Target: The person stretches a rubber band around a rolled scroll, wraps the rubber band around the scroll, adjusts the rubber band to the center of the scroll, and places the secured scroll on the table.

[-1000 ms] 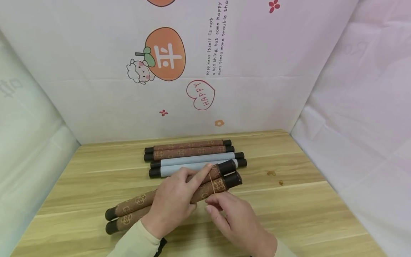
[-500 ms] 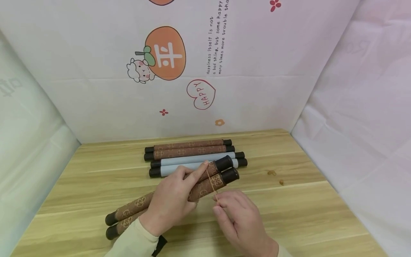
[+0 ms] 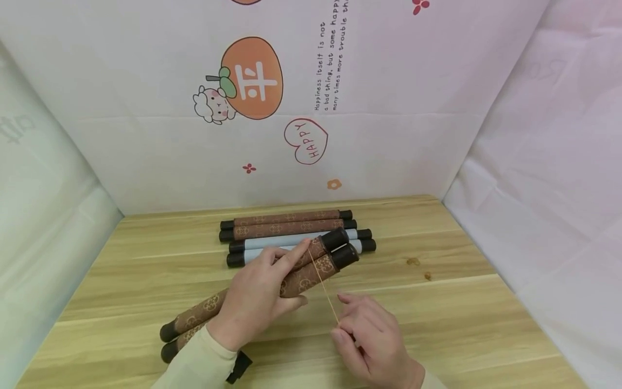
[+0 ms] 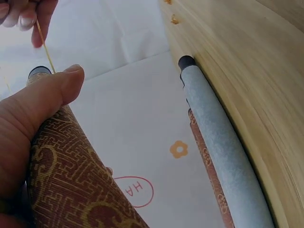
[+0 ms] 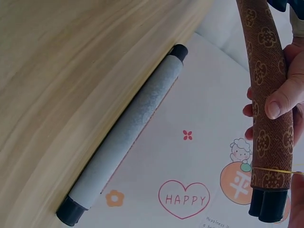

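My left hand (image 3: 257,294) grips a pair of brown patterned scrolls (image 3: 311,270) with black end caps, their right ends lifted off the wooden table (image 3: 461,302). A thin yellow rubber band (image 3: 323,286) loops round the scrolls near those caps and stretches down to my right hand (image 3: 369,335), which pinches it taut. In the left wrist view my thumb (image 4: 42,102) presses on the brown scroll (image 4: 71,180), with the band (image 4: 45,45) above it. The right wrist view shows the brown scrolls (image 5: 270,118) and the band (image 5: 275,170) round them.
Behind the hands lie two more brown scrolls (image 3: 286,224) and two pale blue scrolls (image 3: 362,240) side by side. White printed sheets (image 3: 272,108) wall the table at the back and both sides. Small brown marks (image 3: 412,262) sit on the wood to the right.
My right hand has drawn back towards me, stretching the rubber band longer. The left hand has tilted the scrolls' capped ends a little higher and further back.
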Action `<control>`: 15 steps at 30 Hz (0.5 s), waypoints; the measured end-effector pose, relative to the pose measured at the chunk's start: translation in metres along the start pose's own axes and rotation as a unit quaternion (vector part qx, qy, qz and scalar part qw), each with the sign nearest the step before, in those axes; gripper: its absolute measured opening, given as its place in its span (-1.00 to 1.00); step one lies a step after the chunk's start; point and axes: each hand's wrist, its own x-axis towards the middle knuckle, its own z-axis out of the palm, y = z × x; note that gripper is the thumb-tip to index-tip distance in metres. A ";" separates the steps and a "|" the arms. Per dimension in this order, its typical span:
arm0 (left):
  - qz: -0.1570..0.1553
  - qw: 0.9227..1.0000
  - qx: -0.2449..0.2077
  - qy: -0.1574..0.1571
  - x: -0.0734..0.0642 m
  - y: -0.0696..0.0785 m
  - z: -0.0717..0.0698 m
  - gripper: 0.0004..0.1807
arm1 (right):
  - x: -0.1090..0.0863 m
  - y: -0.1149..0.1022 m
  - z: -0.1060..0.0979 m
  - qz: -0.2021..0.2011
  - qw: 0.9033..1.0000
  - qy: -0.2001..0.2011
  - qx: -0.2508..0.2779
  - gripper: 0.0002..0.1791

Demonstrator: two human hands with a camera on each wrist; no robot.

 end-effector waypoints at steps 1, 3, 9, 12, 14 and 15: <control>-0.004 1.000 0.001 -0.001 0.000 -0.001 0.000 0.19 | 0.002 0.000 0.000 -0.012 1.000 0.007 0.006 -0.63; -0.012 1.000 -0.001 -0.003 0.000 -0.002 -0.001 0.18 | 0.005 0.001 0.001 -0.032 0.999 0.019 0.013 -0.64; -0.028 1.000 -0.001 0.000 0.000 -0.007 -0.003 0.22 | 0.004 -0.002 0.000 -0.020 0.999 0.022 0.027 -0.64; -0.033 0.999 0.006 0.008 0.000 -0.010 -0.005 0.24 | -0.002 -0.005 -0.002 0.022 0.999 0.012 0.037 -0.65; -0.036 0.999 0.013 0.014 0.001 -0.012 -0.006 0.24 | -0.009 -0.007 -0.004 0.056 0.997 0.007 0.048 -0.69; -0.037 0.999 0.016 0.017 0.001 -0.012 -0.007 0.24 | -0.013 -0.009 -0.005 0.078 0.995 0.006 0.055 -0.71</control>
